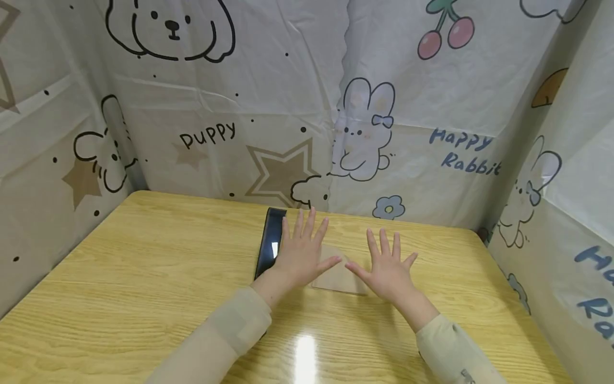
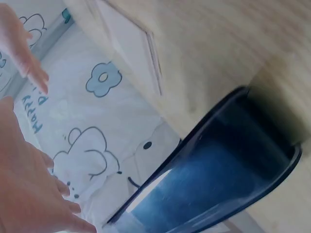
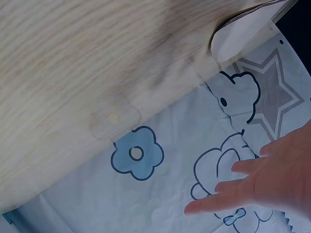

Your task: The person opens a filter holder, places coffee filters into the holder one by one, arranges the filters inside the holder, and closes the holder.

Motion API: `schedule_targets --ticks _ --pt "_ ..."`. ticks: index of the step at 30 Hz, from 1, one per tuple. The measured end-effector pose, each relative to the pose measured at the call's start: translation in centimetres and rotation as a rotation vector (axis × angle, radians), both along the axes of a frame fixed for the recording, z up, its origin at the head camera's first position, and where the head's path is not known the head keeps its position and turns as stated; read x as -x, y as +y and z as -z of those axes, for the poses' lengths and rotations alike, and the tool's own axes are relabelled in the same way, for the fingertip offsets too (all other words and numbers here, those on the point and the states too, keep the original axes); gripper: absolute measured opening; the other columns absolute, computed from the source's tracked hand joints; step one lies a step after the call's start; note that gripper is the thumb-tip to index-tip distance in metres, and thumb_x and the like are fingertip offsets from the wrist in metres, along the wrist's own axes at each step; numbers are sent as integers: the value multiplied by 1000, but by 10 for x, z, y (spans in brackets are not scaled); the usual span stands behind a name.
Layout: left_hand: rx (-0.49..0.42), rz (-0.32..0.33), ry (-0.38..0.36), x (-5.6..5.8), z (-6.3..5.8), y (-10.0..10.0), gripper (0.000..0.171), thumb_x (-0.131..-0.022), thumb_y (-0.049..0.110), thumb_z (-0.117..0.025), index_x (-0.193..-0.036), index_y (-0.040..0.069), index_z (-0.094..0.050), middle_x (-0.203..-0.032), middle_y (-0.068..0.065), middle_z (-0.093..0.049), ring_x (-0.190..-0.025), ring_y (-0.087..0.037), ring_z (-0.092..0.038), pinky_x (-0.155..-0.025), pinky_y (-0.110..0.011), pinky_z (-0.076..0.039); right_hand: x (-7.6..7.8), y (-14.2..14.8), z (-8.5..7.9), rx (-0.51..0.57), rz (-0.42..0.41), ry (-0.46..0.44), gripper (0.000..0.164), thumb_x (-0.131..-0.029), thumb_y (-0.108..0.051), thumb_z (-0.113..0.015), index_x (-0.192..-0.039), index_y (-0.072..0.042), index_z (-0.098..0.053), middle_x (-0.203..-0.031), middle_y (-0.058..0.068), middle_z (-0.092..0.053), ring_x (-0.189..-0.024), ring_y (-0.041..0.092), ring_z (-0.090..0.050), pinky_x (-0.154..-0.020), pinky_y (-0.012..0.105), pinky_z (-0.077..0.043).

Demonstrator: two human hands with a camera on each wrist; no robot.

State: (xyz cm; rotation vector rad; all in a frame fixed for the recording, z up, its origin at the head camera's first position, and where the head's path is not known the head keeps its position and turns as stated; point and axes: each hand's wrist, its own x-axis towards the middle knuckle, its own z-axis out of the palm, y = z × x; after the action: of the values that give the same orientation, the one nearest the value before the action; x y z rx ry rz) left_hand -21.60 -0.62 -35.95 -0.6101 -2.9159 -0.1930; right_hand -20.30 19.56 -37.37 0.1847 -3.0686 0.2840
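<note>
Both hands hover over the table with fingers spread and hold nothing. In the head view my left hand point(image 1: 299, 261) is above a long, dark, glossy object point(image 1: 270, 242) with a raised rim, and its forearm hides part of it. The left wrist view shows that object point(image 2: 209, 174) closer, its surface blue-black and curved; its kind is unclear. Between the hands lies a flat beige piece point(image 1: 338, 281) with a rounded far edge, looking like thin stacked layers point(image 3: 248, 36) in the right wrist view. My right hand point(image 1: 389, 272) is just right of it.
A wood-grain table point(image 1: 158, 266) carries these things. Printed white cloth point(image 1: 268, 90) with cartoon animals stands behind it and along both sides. Light reflects off the front of the tabletop.
</note>
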Motion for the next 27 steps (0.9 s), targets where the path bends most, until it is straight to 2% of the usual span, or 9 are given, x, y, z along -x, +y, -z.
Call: schedule_targets --ticks 14,21,25,27 --pt "-66 -52 30 10 -21 -21 85 -88 67 -38 -151 18 -11 -157 -15 -1 -144 -38 2 -110 -63 -3 -1 0 1 -7 -2 1 92 -85 -65 -48 -151 -13 -12 -155 22 -7 -139 50 5 -92 81 -2" --pt "-112 -96 21 20 -24 -40 83 -90 65 -38 -151 15 -12 -157 -16 -2 -144 -39 3 -110 -64 -1 -3 1 1 2 -1 4 91 -85 -63 -50 -151 -13 -12 -155 22 -8 -139 51 5 -93 81 -2" --pt "-102 -121 0 28 -20 -52 77 -93 60 -36 -149 9 -21 -155 -19 -13 -143 -40 -4 -109 -65 -4 -4 1 2 9 -3 2 91 -85 -63 -51 -151 -13 -12 -156 21 -7 -139 50 5 -93 80 0" --pt "-94 -128 -9 32 -17 -57 70 -96 55 -36 -147 7 -27 -152 -19 -23 -142 -39 -15 -109 -65 -9 -4 1 2 5 -4 1 92 -85 -63 -50 -151 -13 -11 -156 20 -6 -139 50 5 -93 80 0"
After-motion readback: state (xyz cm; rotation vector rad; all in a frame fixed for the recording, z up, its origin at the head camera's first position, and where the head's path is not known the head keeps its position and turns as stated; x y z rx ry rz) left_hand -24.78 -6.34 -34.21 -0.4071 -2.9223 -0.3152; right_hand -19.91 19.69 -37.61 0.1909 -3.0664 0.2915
